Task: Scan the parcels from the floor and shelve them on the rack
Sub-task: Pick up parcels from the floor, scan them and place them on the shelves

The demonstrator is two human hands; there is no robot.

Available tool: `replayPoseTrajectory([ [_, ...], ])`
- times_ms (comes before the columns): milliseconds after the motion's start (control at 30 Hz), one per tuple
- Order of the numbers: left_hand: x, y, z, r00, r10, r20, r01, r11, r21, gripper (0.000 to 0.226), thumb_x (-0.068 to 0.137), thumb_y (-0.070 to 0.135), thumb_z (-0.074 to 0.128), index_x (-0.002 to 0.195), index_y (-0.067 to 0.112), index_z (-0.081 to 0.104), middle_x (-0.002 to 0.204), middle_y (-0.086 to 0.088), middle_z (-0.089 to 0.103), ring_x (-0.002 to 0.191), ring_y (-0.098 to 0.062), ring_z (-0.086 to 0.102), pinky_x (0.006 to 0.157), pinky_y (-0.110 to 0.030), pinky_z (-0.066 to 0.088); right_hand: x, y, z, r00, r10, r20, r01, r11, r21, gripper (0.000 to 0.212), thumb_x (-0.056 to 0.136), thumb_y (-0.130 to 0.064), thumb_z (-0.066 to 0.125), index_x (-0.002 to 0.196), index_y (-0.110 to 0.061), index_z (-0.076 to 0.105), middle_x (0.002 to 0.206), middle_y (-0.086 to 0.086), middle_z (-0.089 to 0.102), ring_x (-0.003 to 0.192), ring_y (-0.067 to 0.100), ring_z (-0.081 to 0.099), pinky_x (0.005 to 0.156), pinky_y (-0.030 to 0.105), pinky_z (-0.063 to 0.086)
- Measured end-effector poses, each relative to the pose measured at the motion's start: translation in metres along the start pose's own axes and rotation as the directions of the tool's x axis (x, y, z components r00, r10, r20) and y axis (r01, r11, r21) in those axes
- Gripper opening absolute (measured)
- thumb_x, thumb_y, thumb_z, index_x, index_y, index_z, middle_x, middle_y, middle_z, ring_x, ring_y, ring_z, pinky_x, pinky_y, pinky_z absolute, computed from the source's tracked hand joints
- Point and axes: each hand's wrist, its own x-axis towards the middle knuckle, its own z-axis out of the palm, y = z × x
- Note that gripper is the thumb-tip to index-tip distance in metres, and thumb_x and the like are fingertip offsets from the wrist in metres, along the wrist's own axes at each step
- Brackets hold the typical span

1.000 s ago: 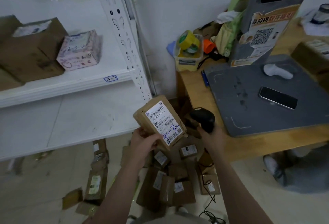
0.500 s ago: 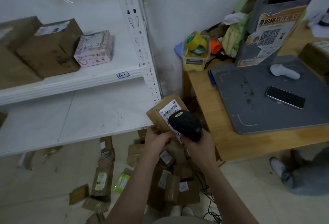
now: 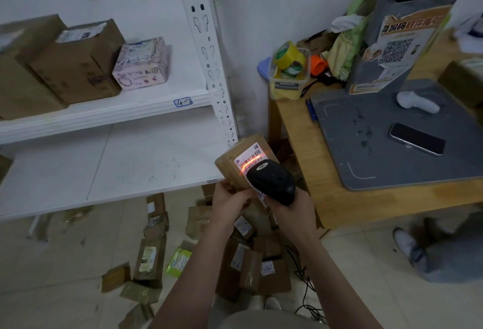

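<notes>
Brown parcel (image 3: 233, 166), white label (image 3: 248, 160), black scanner (image 3: 271, 182), pink box (image 3: 142, 64)

A parcel depot is shown by brown cardboard parcels (image 3: 154, 274) strewn below a white slotted metal rack (image 3: 104, 115) with a hand-numbered shelf.

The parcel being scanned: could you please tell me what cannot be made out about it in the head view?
All in the head view:
- Label: lower part hidden by the scanner; its print is too small to read.
- Parcel: bottom edge covered by the left hand.
- Scanner's handle: wrapped by the right hand.
</notes>
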Motion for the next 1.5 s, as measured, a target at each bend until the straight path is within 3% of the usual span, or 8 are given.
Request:
replayPoseTrajectory([
  [200,-0.002,-0.002,-0.001,1.0,-0.03,0.001,0.03,0.998,-0.05,0.07,0.067,0.008,0.088,0.127,0.014,0.053,0.118,-0.006,0.068,0.107,-0.024,0.067,0.093,-0.046,0.058,0.003,0.011,-0.005,0.994,0.073,-0.084,-0.067,0.995,0.07,0.011,0.083,-0.019,0.074,0.086,-0.02,0.063,0.076,-0.004,0.067,0.072,0.011,0.065,0.062,0.027,0.05],
  [300,-0.004,-0.004,-0.003,0.999,-0.027,-0.018,0.025,0.996,-0.084,0.056,0.072,0.004,0.084,0.12,0.013,0.055,0.113,-0.006,0.069,0.105,-0.025,0.068,0.086,-0.041,0.06,0.015,0.022,-0.017,0.966,0.141,-0.217,-0.119,0.987,0.111,0.028,0.081,-0.018,0.075,0.102,-0.023,0.057,0.091,-0.009,0.064,0.083,0.009,0.063,0.069,0.031,0.051],
  [567,-0.011,-0.008,-0.018,0.998,-0.02,-0.059,0.012,0.992,-0.129,0.036,0.08,-0.003,0.076,0.097,0.022,0.057,0.107,-0.008,0.072,0.096,-0.022,0.07,0.072,-0.035,0.059,0.084,0.089,-0.056,0.898,0.368,-0.24,-0.371,0.928,0.032,0.035,0.088,0.0,0.06,0.118,-0.004,0.044,0.115,0.018,0.058,0.111,0.036,0.059,0.084,0.04,0.049],
  [700,-0.012,-0.014,-0.025,0.996,-0.032,-0.084,0.021,0.992,-0.123,0.037,0.079,0.0,0.078,0.106,0.016,0.059,0.11,-0.012,0.073,0.103,-0.029,0.071,0.088,-0.048,0.06,0.112,0.115,-0.071,0.881,0.412,-0.233,-0.447,0.886,-0.121,0.052,0.091,-0.001,0.056,0.139,0.001,0.037,0.131,0.026,0.054,0.117,0.041,0.056,0.093,0.049,0.051],
  [933,-0.016,-0.022,-0.036,0.992,-0.026,-0.122,0.009,0.991,-0.137,0.048,0.079,-0.003,0.077,0.122,0.009,0.059,0.115,-0.009,0.072,0.104,-0.029,0.07,0.082,-0.042,0.06,0.131,0.133,-0.077,0.904,0.371,-0.214,-0.415,0.88,-0.23,0.039,0.09,0.002,0.054,0.129,0.002,0.051,0.121,0.024,0.061,0.11,0.038,0.06,0.087,0.044,0.052],
  [1100,-0.015,-0.027,-0.029,0.991,-0.048,-0.122,0.031,0.99,-0.14,0.059,0.077,0.002,0.081,0.129,0.009,0.055,0.118,-0.011,0.071,0.106,-0.029,0.07,0.09,-0.049,0.059,0.124,0.133,-0.065,0.901,0.317,-0.296,-0.393,0.886,-0.245,0.061,0.083,-0.009,0.064,0.139,0.001,0.042,0.133,0.023,0.051,0.123,0.038,0.047,0.103,0.05,0.043],
  [1300,-0.018,-0.017,-0.024,0.996,-0.033,-0.088,0.021,0.991,-0.134,0.042,0.078,0.003,0.08,0.112,0.015,0.058,0.112,-0.01,0.073,0.104,-0.026,0.07,0.091,-0.049,0.059,0.087,0.086,-0.039,0.896,0.099,-0.434,-0.199,0.961,-0.193,0.065,0.084,-0.011,0.072,0.142,-0.004,0.044,0.139,0.014,0.049,0.131,0.029,0.043,0.112,0.038,0.034],
  [1500,-0.025,-0.012,-0.053,0.997,-0.012,-0.07,-0.002,0.981,-0.194,0.048,0.081,0.009,0.078,0.124,0.013,0.058,0.112,-0.007,0.075,0.1,-0.021,0.073,0.082,-0.038,0.062,0.04,0.033,0.017,0.991,0.11,-0.076,-0.102,0.989,0.112,0.036,0.095,-0.023,0.064,0.13,-0.019,0.056,0.113,-0.01,0.059,0.101,0.001,0.058,0.074,0.009,0.042],
])
